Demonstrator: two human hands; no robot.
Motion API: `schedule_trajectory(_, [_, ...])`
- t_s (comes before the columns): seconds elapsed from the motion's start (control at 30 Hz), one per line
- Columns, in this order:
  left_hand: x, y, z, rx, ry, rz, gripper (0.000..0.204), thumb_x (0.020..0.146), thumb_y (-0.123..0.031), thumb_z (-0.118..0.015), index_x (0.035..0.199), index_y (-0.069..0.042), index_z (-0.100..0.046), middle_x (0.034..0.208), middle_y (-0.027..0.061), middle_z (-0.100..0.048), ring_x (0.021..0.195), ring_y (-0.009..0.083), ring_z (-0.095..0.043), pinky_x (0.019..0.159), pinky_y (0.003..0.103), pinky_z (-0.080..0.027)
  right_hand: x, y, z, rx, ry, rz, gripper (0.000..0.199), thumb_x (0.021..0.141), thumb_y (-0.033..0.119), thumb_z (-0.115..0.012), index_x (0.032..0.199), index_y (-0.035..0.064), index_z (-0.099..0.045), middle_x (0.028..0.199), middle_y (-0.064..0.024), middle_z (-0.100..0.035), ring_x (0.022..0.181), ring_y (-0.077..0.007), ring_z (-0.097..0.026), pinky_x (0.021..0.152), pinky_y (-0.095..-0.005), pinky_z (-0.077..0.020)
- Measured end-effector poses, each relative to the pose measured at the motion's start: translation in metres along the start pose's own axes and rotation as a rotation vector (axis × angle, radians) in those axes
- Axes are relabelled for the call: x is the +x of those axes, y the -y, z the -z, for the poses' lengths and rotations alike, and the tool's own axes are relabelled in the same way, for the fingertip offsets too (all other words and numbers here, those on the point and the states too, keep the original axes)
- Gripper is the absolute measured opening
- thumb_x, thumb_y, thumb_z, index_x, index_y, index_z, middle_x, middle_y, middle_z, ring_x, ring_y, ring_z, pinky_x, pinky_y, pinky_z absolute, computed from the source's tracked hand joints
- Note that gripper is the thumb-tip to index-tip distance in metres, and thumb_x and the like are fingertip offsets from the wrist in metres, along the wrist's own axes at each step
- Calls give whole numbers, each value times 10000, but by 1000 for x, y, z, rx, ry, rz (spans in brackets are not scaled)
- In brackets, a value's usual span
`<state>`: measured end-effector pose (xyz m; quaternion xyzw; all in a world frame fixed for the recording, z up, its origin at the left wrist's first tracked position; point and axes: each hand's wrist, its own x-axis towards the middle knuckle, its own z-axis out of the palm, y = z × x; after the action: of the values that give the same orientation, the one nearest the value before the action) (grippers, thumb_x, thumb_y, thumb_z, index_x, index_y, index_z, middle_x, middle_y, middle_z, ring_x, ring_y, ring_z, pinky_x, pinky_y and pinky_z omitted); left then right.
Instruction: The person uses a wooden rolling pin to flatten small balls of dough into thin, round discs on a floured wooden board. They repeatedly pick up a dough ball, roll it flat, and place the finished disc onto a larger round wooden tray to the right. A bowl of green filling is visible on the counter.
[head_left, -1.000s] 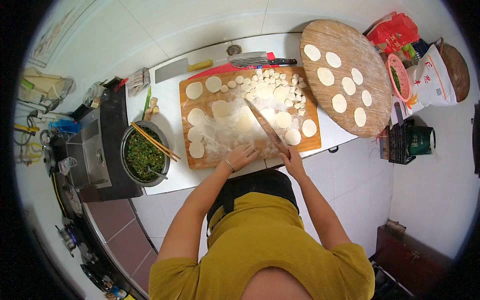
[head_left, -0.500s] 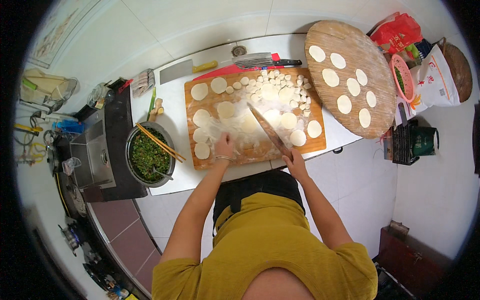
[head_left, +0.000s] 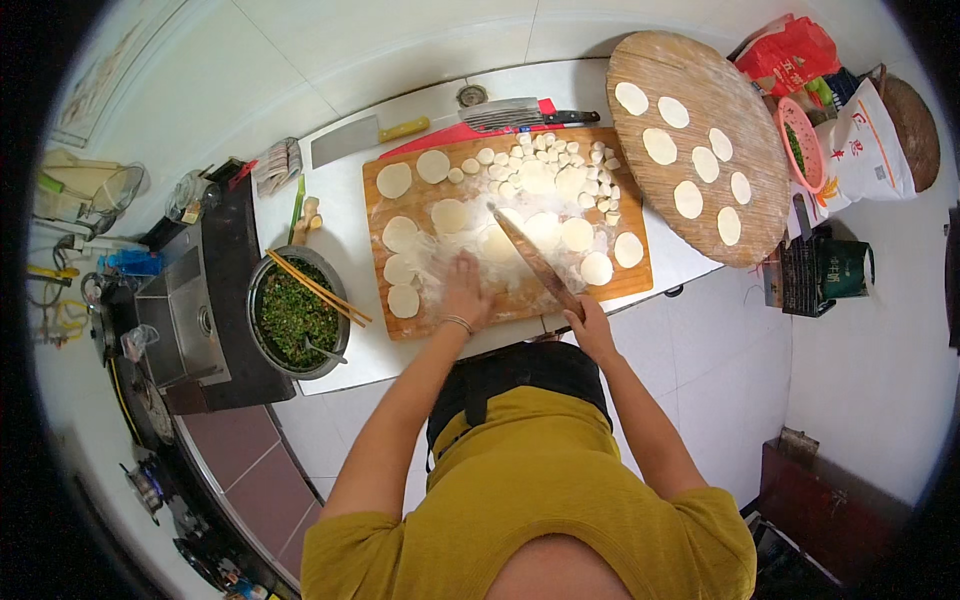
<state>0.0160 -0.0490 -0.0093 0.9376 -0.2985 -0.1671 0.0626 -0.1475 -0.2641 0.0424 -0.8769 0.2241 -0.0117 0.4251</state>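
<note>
One tapered brown rolling pin (head_left: 538, 258) aslant on the floury board (head_left: 628, 280), tightly clasped at its near end by right hand (head_left: 591, 329), apparently leaving room for left hand (head_left: 465, 292), outstretched, seemingly holding nothing.

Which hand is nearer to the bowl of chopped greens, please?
Left: the left hand is over the cutting board, right of the bowl; the right hand is farther right.

Long brown tapered tool (head_left: 536, 260) slanting diagonally across floury wooden board (head_left: 630, 281).
</note>
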Motion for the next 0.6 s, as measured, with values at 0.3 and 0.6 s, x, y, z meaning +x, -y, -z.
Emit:
schedule_trajectory(0.3, [-29, -28, -1, -427, -256, 35, 796, 870, -375, -530, 1451, 20, -157, 1519, 243, -100, 1408, 385, -112, 1136, 491, -116, 17, 10, 10, -340, 90, 230, 303, 777, 199, -676, 996, 39, -542, 872, -160, -538, 870, -353, -545, 749, -434, -431])
schedule_trajectory(0.6, [-42, 29, 25, -59, 40, -35, 776, 892, -415, -494, 1463, -16, -152, 1542, 160, -110, 1416, 329, -134, 1145, 442, -140, 54, 18, -38, -579, 135, 414, 461, 785, 339, -657, 1167, 111, -538, 1204, -143, -488, 1110, -340, -481, 925, -473, -383])
